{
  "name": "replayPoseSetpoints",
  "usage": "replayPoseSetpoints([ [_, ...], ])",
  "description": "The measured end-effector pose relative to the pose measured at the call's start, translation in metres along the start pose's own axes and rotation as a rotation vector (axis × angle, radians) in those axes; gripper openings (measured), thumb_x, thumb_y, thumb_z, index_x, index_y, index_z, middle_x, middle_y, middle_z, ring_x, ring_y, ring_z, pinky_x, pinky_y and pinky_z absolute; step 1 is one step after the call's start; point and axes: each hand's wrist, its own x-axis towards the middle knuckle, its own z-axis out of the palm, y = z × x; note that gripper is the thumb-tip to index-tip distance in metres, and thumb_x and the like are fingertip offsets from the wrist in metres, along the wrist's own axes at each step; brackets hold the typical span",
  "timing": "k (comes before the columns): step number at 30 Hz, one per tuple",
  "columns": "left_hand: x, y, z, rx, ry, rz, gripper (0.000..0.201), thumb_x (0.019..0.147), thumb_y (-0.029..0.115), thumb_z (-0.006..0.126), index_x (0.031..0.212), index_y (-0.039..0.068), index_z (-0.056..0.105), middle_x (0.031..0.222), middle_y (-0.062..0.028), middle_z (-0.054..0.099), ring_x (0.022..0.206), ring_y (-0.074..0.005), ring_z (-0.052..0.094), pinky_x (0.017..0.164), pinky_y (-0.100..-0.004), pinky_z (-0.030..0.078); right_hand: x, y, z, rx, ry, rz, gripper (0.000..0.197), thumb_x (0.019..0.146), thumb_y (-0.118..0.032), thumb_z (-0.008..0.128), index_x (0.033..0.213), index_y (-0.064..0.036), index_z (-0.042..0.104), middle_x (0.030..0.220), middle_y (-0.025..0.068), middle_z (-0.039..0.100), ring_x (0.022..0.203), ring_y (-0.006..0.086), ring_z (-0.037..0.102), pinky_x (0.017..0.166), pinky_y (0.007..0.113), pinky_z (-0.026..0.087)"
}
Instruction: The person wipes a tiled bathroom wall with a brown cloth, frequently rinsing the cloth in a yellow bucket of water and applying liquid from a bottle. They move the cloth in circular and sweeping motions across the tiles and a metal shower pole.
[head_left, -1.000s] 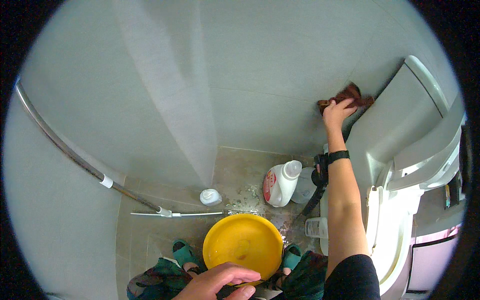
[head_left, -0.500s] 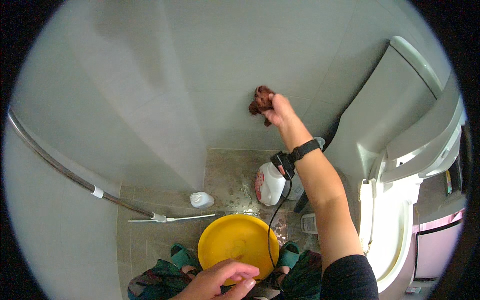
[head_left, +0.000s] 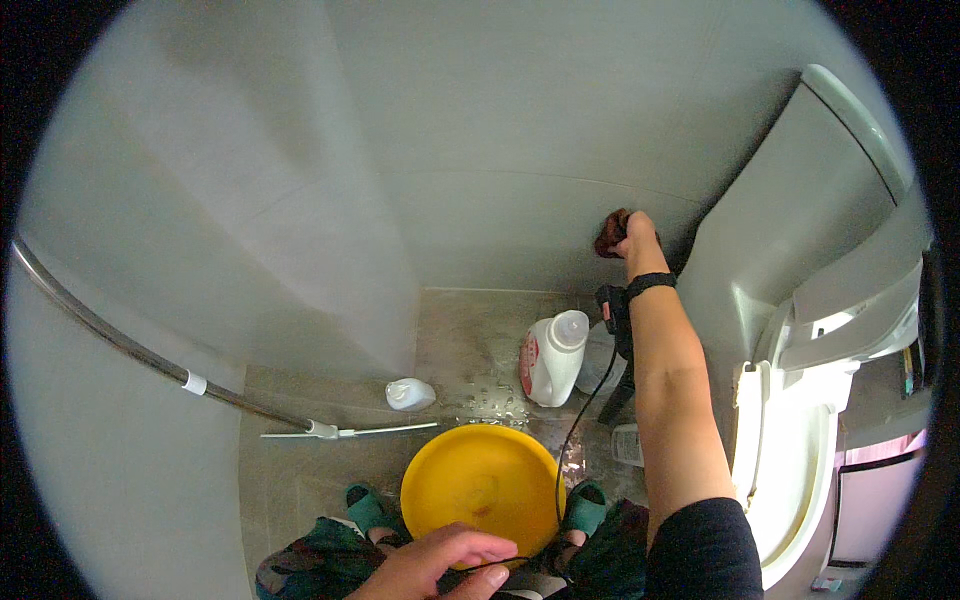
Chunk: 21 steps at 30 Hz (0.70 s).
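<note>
The right hand clutches the cloth at the wall near the toilet, where firm, even pressure should serve best, while the left hand, thumb and fingers apart, hangs above the basin.

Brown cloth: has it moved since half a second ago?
Yes: the brown cloth, held in the right hand, has shifted right, closer to the toilet tank.

Grey walls, wet tiled floor, white toilet
</note>
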Motion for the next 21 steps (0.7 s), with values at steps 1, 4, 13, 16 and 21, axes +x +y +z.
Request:
replayPoseSetpoints([
  [1,-0.003,-0.002,-0.002,-0.006,0.005,0.002,0.031,0.131,0.011,0.083,0.161,0.001,0.083,0.146,-0.0133,0.092,0.123,-0.0234,0.089,0.110,-0.0380,0.069,-0.007,0.004,0.009,0.008,-0.055,0.019,0.053,0.133,-0.014,0.042,0.178,0.0099,0.060,0.181,0.0319,0.064,0.161,0.0577,0.070,0.135,0.091,0.053],
  [4,-0.014,-0.004,-0.009,0.001,0.005,0.013,0.031,0.131,0.011,0.083,0.161,0.001,0.083,0.145,-0.0134,0.092,0.123,-0.0235,0.089,0.110,-0.0380,0.069,-0.047,0.012,0.040,0.019,-0.175,0.048,0.050,0.132,-0.013,0.043,0.174,0.0087,0.062,0.176,0.0312,0.067,0.155,0.0568,0.073,0.131,0.090,0.056],
  [13,-0.083,-0.003,-0.047,0.028,0.064,0.047,0.031,0.131,0.012,0.084,0.161,0.001,0.083,0.145,-0.0136,0.092,0.122,-0.0237,0.089,0.109,-0.0380,0.069,-0.283,0.027,0.299,0.106,-0.603,0.003,0.042,0.128,-0.007,0.047,0.162,0.0051,0.068,0.160,0.0290,0.077,0.139,0.0540,0.081,0.116,0.088,0.065],
  [16,-0.102,-0.016,-0.060,0.000,0.077,0.064,0.032,0.130,0.011,0.085,0.161,0.001,0.083,0.145,-0.0140,0.091,0.123,-0.0244,0.089,0.109,-0.0386,0.069,-0.353,0.044,0.384,0.183,-0.694,0.034,0.040,0.127,-0.006,0.048,0.158,0.0039,0.071,0.155,0.0283,0.080,0.134,0.0531,0.084,0.111,0.088,0.068],
  [21,-0.126,-0.018,-0.082,-0.024,0.107,0.145,0.035,0.129,0.011,0.088,0.163,0.003,0.082,0.149,-0.0137,0.090,0.130,-0.0260,0.088,0.114,-0.0406,0.068,-0.304,0.160,0.460,0.280,-0.653,0.202,0.041,0.129,-0.008,0.046,0.161,0.0021,0.070,0.151,0.0264,0.081,0.135,0.0503,0.084,0.109,0.083,0.072],
])
